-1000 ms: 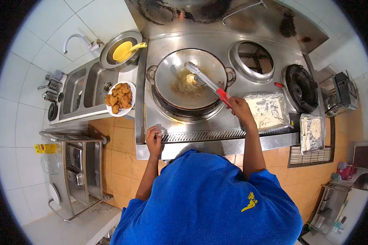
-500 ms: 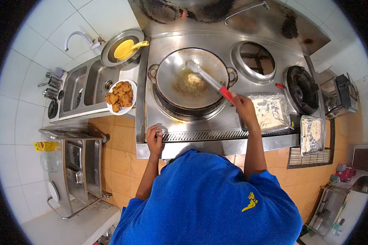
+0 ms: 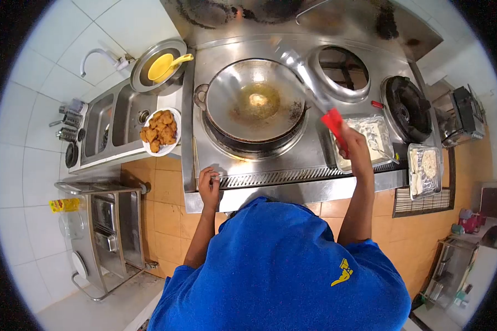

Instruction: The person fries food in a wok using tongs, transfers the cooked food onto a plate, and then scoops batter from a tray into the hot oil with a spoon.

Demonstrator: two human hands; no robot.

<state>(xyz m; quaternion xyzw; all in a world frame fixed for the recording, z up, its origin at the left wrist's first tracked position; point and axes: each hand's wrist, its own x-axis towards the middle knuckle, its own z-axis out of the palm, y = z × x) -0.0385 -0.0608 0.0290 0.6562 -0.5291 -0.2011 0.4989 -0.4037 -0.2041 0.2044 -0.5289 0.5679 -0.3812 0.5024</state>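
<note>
My right hand (image 3: 354,148) is closed around the red handle of metal tongs (image 3: 332,119). The tongs slant up and left beyond the right rim of the wok (image 3: 221,110), their metal end blurred. Nothing can be made out between their tips. A pale golden piece of food (image 3: 257,100) lies in the oil at the bottom of the wok. At the front edge of the stove rests my left hand (image 3: 209,186), empty, its fingers loosely bent. Just beyond my right hand is a clear tray of pale batter (image 3: 373,135).
Browned fried pieces (image 3: 160,131) fill a white plate (image 3: 174,148) beside the sink (image 3: 131,113). A yellow ladle-like scoop (image 3: 163,67) sits in a metal bowl (image 3: 141,77). Right of the wok are a metal ring (image 3: 323,83), a black burner (image 3: 406,107) and a second tray (image 3: 424,171).
My right hand has drawn the tongs out from over the wok, moving right. The food stays in the oil. My left hand remains on the stove edge.
</note>
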